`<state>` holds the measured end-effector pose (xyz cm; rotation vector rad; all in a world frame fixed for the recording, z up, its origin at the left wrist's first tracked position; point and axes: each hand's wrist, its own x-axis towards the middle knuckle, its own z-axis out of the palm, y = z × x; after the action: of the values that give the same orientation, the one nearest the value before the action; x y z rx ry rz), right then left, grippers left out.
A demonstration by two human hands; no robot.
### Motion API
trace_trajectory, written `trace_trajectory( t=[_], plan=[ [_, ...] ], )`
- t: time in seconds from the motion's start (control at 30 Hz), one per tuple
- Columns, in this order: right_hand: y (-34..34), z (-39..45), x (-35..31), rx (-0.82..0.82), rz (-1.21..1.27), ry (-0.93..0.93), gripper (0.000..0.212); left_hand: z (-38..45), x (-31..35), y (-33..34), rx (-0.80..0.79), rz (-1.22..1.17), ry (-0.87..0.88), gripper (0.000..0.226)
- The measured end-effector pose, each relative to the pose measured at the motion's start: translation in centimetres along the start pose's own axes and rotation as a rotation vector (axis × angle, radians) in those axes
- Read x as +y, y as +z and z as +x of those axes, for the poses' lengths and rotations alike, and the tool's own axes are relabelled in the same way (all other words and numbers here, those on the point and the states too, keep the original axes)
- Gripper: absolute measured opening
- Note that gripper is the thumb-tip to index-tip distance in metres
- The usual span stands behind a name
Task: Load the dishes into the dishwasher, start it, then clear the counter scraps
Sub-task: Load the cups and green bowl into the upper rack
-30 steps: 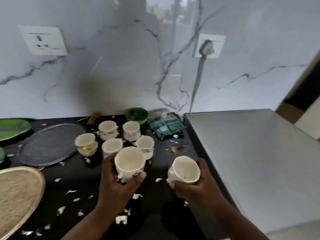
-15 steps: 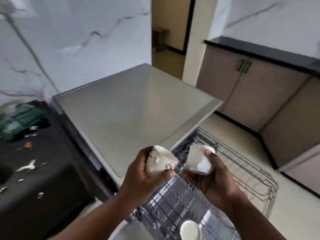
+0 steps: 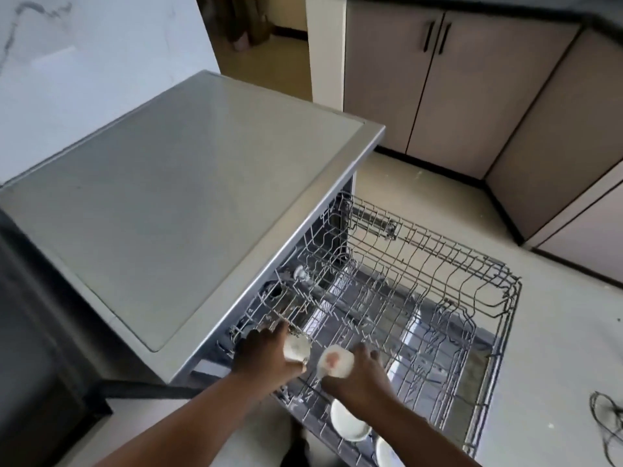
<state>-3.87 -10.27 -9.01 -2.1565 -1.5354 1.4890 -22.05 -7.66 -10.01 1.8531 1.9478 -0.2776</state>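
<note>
Gripping one white cup (image 3: 296, 347) each — second cup (image 3: 335, 361) in the right hand (image 3: 357, 375) — left hand (image 3: 266, 357) and right hover over the dishwasher rack (image 3: 438, 298), near its front-left corner.

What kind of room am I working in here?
Most likely a home kitchen: a pulled-out dishwasher rack, base cabinets under a dark counter, and a marble-look wall.
</note>
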Motion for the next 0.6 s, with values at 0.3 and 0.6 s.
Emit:
trace_trajectory(
  t=[0.3,0.6],
  plan=[
    [6.3,4.8,-0.6,-0.097,-0.562,-0.153,0.072,4.7,-2.0,6.0,-0.142,0.03,-0.016,0.071],
    [9.1,7.3,1.0,-0.165,-0.685,-0.187,0.072,6.3,-3.1,8.0,-0.215,-0.013,0.007,0.06]
  ],
)
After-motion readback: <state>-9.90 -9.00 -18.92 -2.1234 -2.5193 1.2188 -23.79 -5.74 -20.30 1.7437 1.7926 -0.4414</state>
